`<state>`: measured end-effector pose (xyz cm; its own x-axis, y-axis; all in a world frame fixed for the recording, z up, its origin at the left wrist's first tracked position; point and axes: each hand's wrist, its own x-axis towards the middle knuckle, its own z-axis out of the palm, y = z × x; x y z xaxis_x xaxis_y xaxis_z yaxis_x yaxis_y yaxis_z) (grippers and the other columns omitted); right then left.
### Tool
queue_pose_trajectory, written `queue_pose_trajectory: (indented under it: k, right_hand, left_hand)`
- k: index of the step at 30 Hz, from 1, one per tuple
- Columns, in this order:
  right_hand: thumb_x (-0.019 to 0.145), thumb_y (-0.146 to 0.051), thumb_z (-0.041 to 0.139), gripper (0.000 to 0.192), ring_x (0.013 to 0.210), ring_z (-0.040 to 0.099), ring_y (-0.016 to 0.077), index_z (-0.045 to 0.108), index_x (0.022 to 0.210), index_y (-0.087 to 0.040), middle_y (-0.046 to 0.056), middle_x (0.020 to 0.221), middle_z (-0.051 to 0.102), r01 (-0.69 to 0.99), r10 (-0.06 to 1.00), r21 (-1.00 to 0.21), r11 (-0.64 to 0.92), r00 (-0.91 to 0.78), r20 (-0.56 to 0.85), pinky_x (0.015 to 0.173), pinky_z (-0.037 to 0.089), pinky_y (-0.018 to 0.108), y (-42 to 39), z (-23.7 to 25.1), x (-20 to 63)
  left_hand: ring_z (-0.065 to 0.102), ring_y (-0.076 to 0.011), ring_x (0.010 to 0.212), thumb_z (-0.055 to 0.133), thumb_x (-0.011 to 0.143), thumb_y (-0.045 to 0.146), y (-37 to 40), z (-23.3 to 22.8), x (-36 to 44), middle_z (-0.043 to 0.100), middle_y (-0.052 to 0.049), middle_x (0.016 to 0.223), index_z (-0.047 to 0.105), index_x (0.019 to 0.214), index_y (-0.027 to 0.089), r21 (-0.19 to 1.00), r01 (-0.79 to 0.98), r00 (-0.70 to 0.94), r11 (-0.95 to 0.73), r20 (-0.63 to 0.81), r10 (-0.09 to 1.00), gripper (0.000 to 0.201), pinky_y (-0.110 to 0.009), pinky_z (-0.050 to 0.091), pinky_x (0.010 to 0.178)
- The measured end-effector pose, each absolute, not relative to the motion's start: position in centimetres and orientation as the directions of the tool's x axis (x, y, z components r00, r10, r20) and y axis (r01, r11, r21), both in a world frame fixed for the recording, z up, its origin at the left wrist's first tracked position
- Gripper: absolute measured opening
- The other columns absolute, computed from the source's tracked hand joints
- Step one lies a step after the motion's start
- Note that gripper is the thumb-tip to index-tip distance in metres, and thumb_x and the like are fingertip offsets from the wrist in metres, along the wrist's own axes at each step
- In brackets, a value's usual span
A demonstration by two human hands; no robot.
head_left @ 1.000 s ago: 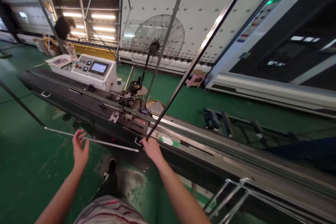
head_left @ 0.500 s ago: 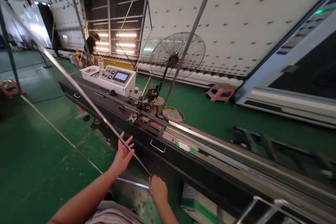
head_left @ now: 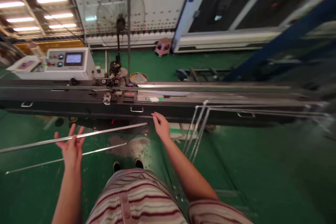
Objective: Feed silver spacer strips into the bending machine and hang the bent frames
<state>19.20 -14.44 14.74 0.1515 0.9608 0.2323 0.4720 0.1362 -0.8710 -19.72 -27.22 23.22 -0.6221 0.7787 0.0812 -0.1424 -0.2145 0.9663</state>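
My left hand [head_left: 70,148] has its thumb and spread fingers around a long, thin silvery metal bar [head_left: 110,131], which slants across the lower left. The bar's far left end is out of the picture. My right hand [head_left: 161,127] is just past the bar's right end, apart from it, with thumb and forefinger parted and nothing visible between them. Below the bar runs a second thin pale strip [head_left: 105,149]; a thin dark line seems to link the two at the right. Both hands are in front of a long dark machine bench [head_left: 86,108].
A white control box [head_left: 89,63] with a screen stands on the bench, left of a small mechanism [head_left: 114,84]. Thin metal frames [head_left: 201,119] lean against the bench's front at right. Behind are a fan [head_left: 120,22], a pink stool [head_left: 163,46] and a blue beam [head_left: 283,35].
The view has swung right and down. My right hand has let go of the bar's end and come away from it. The bar now lies flatter, with my left hand still on it.
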Motion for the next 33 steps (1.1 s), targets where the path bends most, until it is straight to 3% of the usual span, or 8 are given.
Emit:
queue_pose_trajectory:
  k: [3, 6, 9, 14, 18, 24, 29, 33]
  right_hand:
    - [0.087, -0.059, 0.053, 0.052, 0.121, 0.063, 0.0218, 0.072, 0.11, -0.016, 0.015, 0.126, 0.07, 0.083, 0.969, -0.993, 0.084, 0.226, 0.101, 0.108, 0.046, 0.041, -13.2, 15.9, 19.7]
    - [0.082, -0.065, 0.061, 0.054, 0.113, 0.066, 0.0207, 0.073, 0.107, -0.018, 0.013, 0.119, 0.073, -0.242, 0.996, -0.968, 0.071, 0.071, 0.055, 0.105, 0.048, 0.04, -13.6, 18.1, 18.1]
    - [0.077, -0.066, 0.069, 0.054, 0.105, 0.068, 0.0201, 0.075, 0.104, -0.02, 0.01, 0.106, 0.075, -0.39, 0.993, -0.918, 0.075, -0.056, 0.105, 0.1, 0.049, 0.038, -14.6, 20.5, 16.1]
    - [0.071, -0.057, 0.079, 0.043, 0.083, 0.062, 0.0147, 0.079, 0.1, -0.025, 0.002, 0.087, 0.071, -0.468, 0.975, -0.868, 0.165, -0.056, 0.215, 0.082, 0.049, 0.031, -15.4, 22.3, 14.8]
    - [0.067, -0.049, 0.084, 0.034, 0.068, 0.054, 0.0113, 0.081, 0.091, -0.025, 0.001, 0.08, 0.067, -0.499, 0.979, -0.856, 0.137, -0.062, 0.193, 0.067, 0.045, 0.029, -15.5, 22.4, 14.9]
    - [0.063, -0.047, 0.086, 0.031, 0.073, 0.057, 0.0126, 0.08, 0.082, -0.023, 0.004, 0.088, 0.067, -0.549, 0.971, -0.827, 0.123, -0.105, 0.214, 0.062, 0.046, 0.027, -15.6, 23.7, 15.7]
    - [0.084, -0.067, 0.058, 0.055, 0.072, 0.052, 0.0129, 0.076, 0.107, -0.02, 0.005, 0.085, 0.066, -0.481, 0.971, -0.872, 0.089, -0.152, 0.184, 0.059, 0.046, 0.026, -15.6, 25.4, 15.9]
    - [0.083, -0.057, 0.067, 0.041, 0.066, 0.049, 0.0108, 0.075, 0.092, -0.018, 0.003, 0.082, 0.065, -0.396, 0.971, -0.914, 0.091, -0.169, 0.17, 0.059, 0.044, 0.025, -16.0, 26.8, 16.0]
  left_hand:
    - [0.063, -0.0275, 0.123, 0.07, 0.078, 0.02, -27.4, 25.0, -22.1, 0.054, 0.0, 0.147, 0.025, 0.134, 0.053, 0.972, -0.092, -0.648, -0.216, 0.106, 0.754, 0.079, -0.059, 0.045, 0.104]
    - [0.063, -0.0272, 0.122, 0.074, 0.067, 0.014, -28.1, 26.2, -23.8, 0.062, 0.005, 0.138, 0.031, 0.129, 0.05, 0.969, -0.1, -0.681, -0.227, 0.1, 0.726, 0.083, -0.065, 0.036, 0.109]
    - [0.062, -0.0257, 0.123, 0.073, 0.058, 0.009, -28.8, 26.7, -24.9, 0.066, 0.007, 0.133, 0.035, 0.126, 0.047, 0.968, -0.117, -0.7, -0.221, 0.078, 0.71, 0.087, -0.065, 0.029, 0.114]
    - [0.061, -0.0213, 0.125, 0.071, 0.054, 0.005, -30.0, 27.0, -25.6, 0.066, 0.01, 0.131, 0.038, 0.123, 0.047, 0.969, -0.14, -0.698, -0.205, 0.05, 0.715, 0.087, -0.062, 0.023, 0.119]
    - [0.06, -0.0209, 0.126, 0.071, 0.05, 0.004, -30.6, 27.5, -25.8, 0.069, 0.011, 0.126, 0.04, 0.119, 0.043, 0.966, -0.182, -0.713, -0.183, -0.001, 0.701, 0.084, -0.061, 0.02, 0.122]
    - [0.051, -0.0229, 0.137, 0.073, 0.053, 0.015, -31.6, 28.2, -26.0, 0.073, 0.006, 0.117, 0.063, 0.099, 0.033, 0.969, -0.242, -0.627, -0.046, -0.12, 0.769, 0.05, -0.053, 0.02, 0.127]
    - [0.05, -0.0248, 0.138, 0.069, 0.062, 0.021, -32.6, 29.1, -25.1, 0.069, 0.005, 0.127, 0.072, 0.111, 0.034, 0.988, -0.155, -0.553, 0.002, -0.088, 0.829, 0.051, -0.05, 0.027, 0.127]
    - [0.047, -0.0263, 0.14, 0.068, 0.066, 0.024, -33.0, 30.0, -24.1, 0.068, 0.005, 0.129, 0.075, 0.107, 0.036, 0.989, -0.146, -0.596, 0.022, -0.106, 0.796, 0.042, -0.05, 0.026, 0.127]
